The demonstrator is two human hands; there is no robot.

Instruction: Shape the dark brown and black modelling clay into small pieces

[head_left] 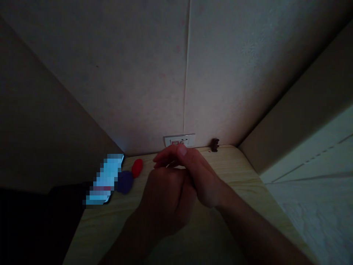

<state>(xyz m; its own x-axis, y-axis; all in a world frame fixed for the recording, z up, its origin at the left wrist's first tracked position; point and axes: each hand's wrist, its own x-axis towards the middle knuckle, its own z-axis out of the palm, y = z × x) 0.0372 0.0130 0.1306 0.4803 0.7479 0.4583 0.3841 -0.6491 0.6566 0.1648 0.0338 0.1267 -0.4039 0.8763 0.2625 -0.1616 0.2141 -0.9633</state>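
Observation:
Both hands are pressed together above the wooden surface. My left hand (165,197) shows its back, bent at the knuckles, with its fingers hidden beneath the other hand. My right hand (202,173) closes over it from the right, thumb on top and fingers curved toward the left. Whatever may lie between the palms is out of sight. To the left are a red oval lump (137,168) and a purple roundish lump (125,183), both like modelling clay. Neither hand touches them.
A phone (106,180) with a lit, pixelated screen lies at the left edge of the wooden tabletop (237,175). A small dark brown figure (215,145) stands by the wall at the back right. Behind the hands is a wall socket (190,139). A pale cabinet (309,136) rises at right.

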